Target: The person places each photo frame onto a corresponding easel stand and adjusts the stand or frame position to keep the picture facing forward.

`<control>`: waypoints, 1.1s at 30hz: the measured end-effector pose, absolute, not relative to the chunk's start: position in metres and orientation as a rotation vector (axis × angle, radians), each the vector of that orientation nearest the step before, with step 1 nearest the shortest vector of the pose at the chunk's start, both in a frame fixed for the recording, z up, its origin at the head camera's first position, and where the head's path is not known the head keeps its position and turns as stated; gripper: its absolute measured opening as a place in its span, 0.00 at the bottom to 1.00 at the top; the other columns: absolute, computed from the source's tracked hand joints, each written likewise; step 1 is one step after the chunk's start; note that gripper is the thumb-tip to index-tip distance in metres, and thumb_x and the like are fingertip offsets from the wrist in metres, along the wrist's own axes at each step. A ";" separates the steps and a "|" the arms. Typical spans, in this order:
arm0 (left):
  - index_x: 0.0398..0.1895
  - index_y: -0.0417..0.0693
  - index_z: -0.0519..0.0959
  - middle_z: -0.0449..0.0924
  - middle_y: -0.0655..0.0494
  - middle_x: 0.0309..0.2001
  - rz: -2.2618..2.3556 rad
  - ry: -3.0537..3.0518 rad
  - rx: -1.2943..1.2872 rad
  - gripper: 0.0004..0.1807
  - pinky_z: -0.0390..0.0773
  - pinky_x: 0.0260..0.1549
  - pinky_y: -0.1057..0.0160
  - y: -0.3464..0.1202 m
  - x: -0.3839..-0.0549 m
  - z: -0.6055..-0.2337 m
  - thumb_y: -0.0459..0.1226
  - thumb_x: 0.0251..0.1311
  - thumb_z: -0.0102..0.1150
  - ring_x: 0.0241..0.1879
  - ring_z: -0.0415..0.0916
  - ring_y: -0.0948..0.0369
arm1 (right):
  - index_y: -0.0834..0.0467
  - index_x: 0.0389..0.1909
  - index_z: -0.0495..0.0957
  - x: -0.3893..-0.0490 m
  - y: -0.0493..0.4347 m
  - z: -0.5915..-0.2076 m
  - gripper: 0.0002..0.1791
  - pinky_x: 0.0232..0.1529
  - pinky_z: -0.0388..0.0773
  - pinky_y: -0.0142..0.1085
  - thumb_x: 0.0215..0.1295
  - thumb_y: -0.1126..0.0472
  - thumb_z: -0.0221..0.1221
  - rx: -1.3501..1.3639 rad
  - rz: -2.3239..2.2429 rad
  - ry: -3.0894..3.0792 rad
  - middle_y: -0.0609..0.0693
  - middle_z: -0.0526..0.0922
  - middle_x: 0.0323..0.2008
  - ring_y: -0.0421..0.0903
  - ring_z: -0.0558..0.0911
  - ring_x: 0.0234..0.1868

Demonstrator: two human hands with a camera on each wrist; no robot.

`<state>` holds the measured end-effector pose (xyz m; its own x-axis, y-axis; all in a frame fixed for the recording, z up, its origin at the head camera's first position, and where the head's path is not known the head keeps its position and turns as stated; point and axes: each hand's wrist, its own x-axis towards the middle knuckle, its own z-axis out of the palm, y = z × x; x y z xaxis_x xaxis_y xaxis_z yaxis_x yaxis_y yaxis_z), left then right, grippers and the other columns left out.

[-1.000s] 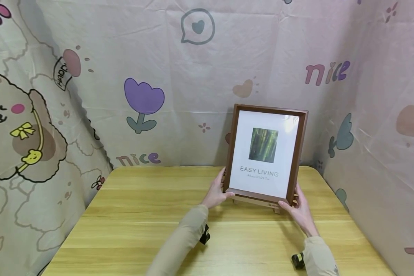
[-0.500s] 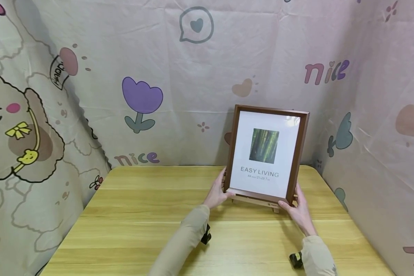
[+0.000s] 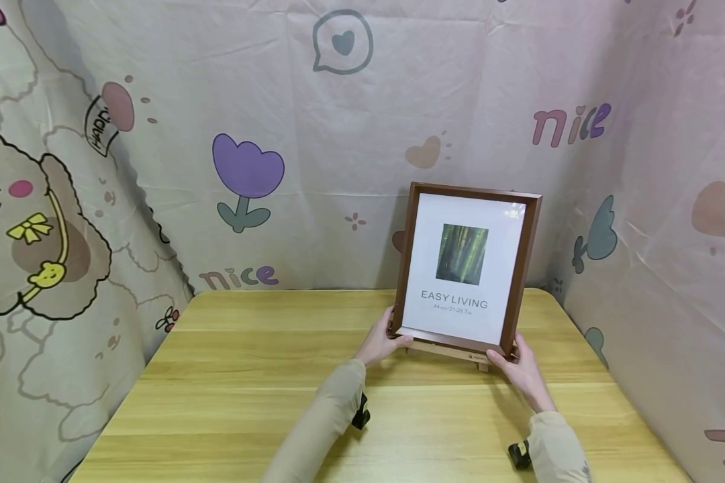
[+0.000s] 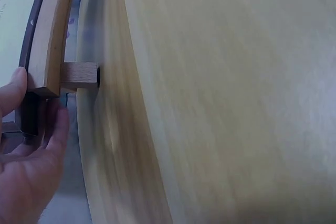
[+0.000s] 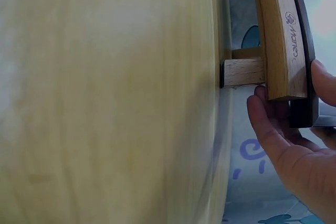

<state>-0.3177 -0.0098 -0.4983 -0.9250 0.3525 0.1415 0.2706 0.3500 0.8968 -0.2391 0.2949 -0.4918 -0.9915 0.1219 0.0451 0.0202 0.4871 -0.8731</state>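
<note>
The frame (image 3: 466,267) stands upright on a stand (image 3: 453,352) at the table's (image 3: 229,376) far right, with the left hand (image 3: 379,341) and right hand (image 3: 518,370) each pinching 1 bottom corner, thumb in front.

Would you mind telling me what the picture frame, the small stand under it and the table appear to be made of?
The picture frame looks like dark brown wood or wood-effect moulding, smooth and satin. Its front pane shows glare, so glass or clear plastic. The stand seems pale unfinished wood with visible grain. The table looks like light wood or laminate, striped grain.
</note>
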 end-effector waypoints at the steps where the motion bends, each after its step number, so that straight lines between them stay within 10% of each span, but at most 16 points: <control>1: 0.79 0.42 0.52 0.63 0.33 0.73 1.645 2.508 0.560 0.46 0.68 0.70 0.38 -0.010 -0.317 -0.499 0.41 0.63 0.67 0.69 0.67 0.38 | 0.65 0.74 0.54 -0.239 0.294 -0.492 0.36 0.45 0.73 0.19 0.72 0.61 0.60 -0.140 1.546 -2.623 0.75 0.73 0.63 0.63 0.77 0.62; 10: 0.81 0.46 0.48 0.51 0.33 0.79 1.632 2.490 0.467 0.48 0.59 0.73 0.34 -0.007 -0.314 -0.498 0.43 0.65 0.65 0.75 0.57 0.35 | 0.63 0.74 0.54 -0.242 0.292 -0.492 0.35 0.45 0.72 0.19 0.71 0.63 0.59 -0.182 1.554 -2.620 0.75 0.72 0.64 0.63 0.76 0.63; 33: 0.81 0.47 0.48 0.61 0.31 0.74 1.648 2.508 0.444 0.48 0.62 0.72 0.35 -0.003 -0.315 -0.500 0.40 0.65 0.66 0.71 0.64 0.36 | 0.62 0.73 0.55 -0.245 0.290 -0.492 0.36 0.46 0.71 0.20 0.70 0.63 0.61 -0.217 1.560 -2.598 0.75 0.72 0.64 0.62 0.75 0.64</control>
<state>-0.3148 -0.0034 -0.5001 -0.9514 0.3000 0.0694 0.1828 0.3688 0.9114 -0.2449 0.2898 -0.4921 -0.9845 0.1748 0.0152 0.0687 0.4640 -0.8832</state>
